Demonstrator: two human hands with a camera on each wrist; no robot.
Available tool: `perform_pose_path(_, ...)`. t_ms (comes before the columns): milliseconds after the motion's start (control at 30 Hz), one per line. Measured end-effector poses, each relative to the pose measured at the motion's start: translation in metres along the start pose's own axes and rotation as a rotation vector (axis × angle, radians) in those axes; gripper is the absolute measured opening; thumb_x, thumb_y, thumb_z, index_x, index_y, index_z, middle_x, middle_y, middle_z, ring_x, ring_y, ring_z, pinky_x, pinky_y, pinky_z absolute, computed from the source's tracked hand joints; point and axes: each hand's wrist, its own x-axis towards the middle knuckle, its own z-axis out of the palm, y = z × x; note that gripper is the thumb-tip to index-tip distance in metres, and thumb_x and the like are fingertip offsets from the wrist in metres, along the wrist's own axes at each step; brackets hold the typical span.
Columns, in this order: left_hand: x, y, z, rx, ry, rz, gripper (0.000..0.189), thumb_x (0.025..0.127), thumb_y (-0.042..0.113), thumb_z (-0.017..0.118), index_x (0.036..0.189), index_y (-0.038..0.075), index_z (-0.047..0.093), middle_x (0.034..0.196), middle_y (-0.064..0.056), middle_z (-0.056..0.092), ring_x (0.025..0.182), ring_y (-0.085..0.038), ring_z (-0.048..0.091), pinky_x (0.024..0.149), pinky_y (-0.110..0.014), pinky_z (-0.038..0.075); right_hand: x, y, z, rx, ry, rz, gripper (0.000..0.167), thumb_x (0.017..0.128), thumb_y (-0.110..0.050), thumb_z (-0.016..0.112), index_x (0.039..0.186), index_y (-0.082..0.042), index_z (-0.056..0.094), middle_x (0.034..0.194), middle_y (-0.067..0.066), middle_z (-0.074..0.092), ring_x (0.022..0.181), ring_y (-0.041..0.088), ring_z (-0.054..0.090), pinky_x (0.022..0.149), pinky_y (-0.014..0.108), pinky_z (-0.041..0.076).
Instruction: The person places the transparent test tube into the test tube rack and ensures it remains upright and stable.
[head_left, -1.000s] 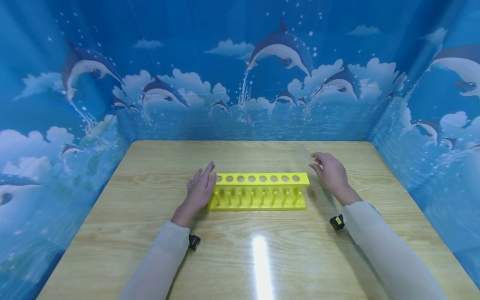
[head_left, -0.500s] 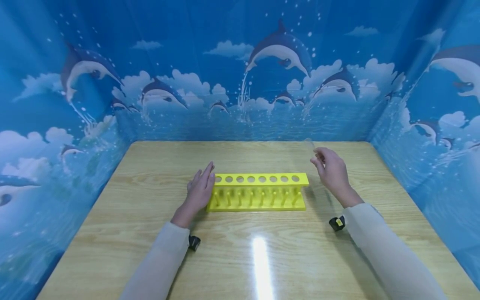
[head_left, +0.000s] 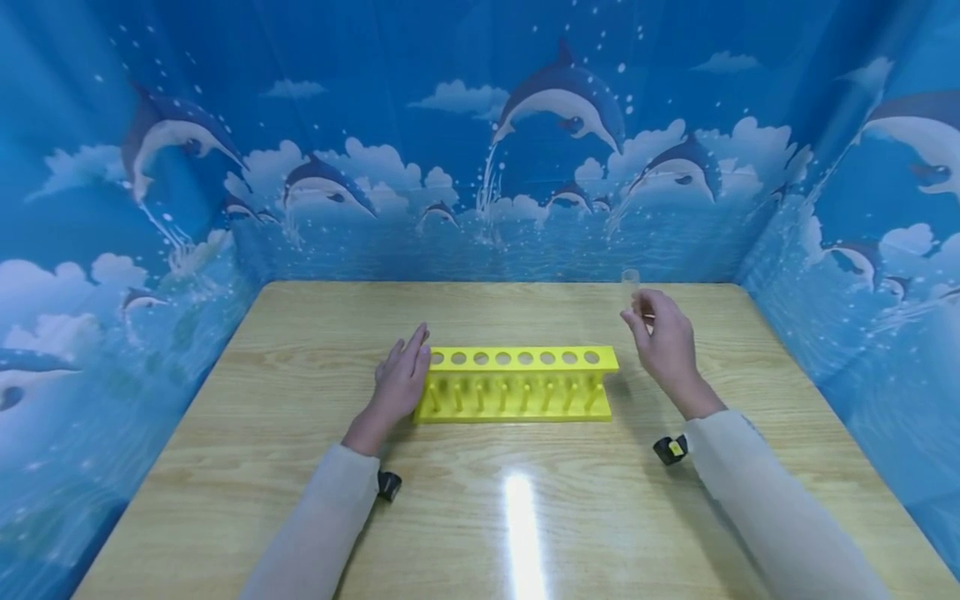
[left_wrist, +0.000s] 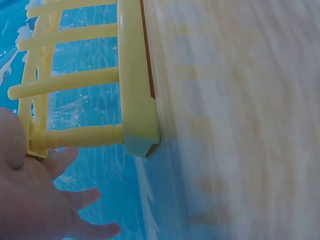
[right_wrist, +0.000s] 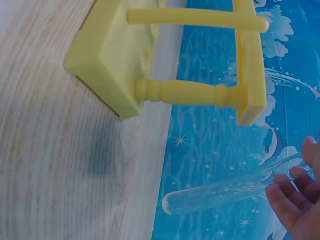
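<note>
A yellow test tube rack (head_left: 517,415) stands on the table, with a row of round holes along its top plate and pegs along its base. My left hand (head_left: 402,375) rests against the rack's left end, fingers straight; in the left wrist view its spread fingers (left_wrist: 82,198) lie at the end of the top plate. Off the rack's right end, my right hand (head_left: 663,340) pinches a clear glass test tube (head_left: 630,278) near its mouth. The right wrist view shows the tube's rounded bottom (right_wrist: 175,202) pointing down, beside the rack post (right_wrist: 190,93) and apart from it.
The wooden table (head_left: 315,517) carries a bright light reflection at the front. A blue dolphin-print curtain (head_left: 360,242) stands close behind its back edge and along both sides. Small black wrist cameras sit at both sleeves.
My right hand has risen slightly and turned the test tube from leaning left to nearly upright. My left hand and the rack have stayed in place.
</note>
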Motion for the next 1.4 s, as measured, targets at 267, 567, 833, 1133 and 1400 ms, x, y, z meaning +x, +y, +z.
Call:
perform_pose_path(267,-0.002,0.002,0.0,-0.015,0.009,0.005,0.053,0.108,0.034,0.02,0.156,0.011,0.017,0.155,-0.009,0.034,0.145,-0.043,0.013,0.109,-0.069,0.008,-0.001,-0.005,0.001,0.072,0.114,-0.045,0.016,0.096,-0.01,0.062,0.103,0.003,0.055,0.096,0.018,0.058,0.097,0.032,0.062,0.086,0.047,0.054)
perform_pose_path(567,0.0,0.001,0.001,-0.018,0.009,0.0,0.053,0.108,0.034,0.02,0.156,0.012,0.017,0.155,-0.009,0.034,0.145,-0.043,0.013,0.109,-0.069,0.007,-0.002,-0.009,0.001,0.132,0.204,-0.049,0.014,0.095,-0.008,0.062,0.102,0.002,0.055,0.099,0.018,0.06,0.1,0.031,0.063,0.086,0.043,0.054)
perform_pose_path(833,0.001,-0.001,0.002,-0.022,0.018,0.005,0.053,0.108,0.034,0.02,0.156,0.01,0.018,0.155,-0.009,0.035,0.144,-0.044,0.014,0.109,-0.07,0.008,-0.002,-0.013,0.001,0.223,0.295,-0.061,0.013,0.094,-0.004,0.063,0.101,0.004,0.057,0.095,0.015,0.06,0.097,0.02,0.063,0.085,0.01,0.048)
perform_pose_path(1133,0.001,-0.001,0.002,-0.024,0.028,0.017,0.053,0.108,0.034,0.021,0.156,0.009,0.019,0.155,-0.01,0.035,0.144,-0.045,0.013,0.108,-0.07,0.008,-0.005,-0.021,0.001,0.284,0.363,-0.064,0.014,0.092,0.003,0.062,0.103,0.008,0.056,0.095,0.017,0.06,0.097,-0.003,0.056,0.086,0.013,0.049)
perform_pose_path(1400,0.002,-0.001,0.003,-0.002,0.023,0.0,0.052,0.108,0.032,0.021,0.156,0.011,0.018,0.155,-0.009,0.035,0.145,-0.044,0.012,0.109,-0.07,0.007,-0.012,-0.05,-0.009,0.373,0.404,-0.104,0.015,0.092,0.007,0.06,0.103,0.015,0.054,0.096,0.023,0.059,0.093,0.004,0.059,0.086,0.015,0.05)
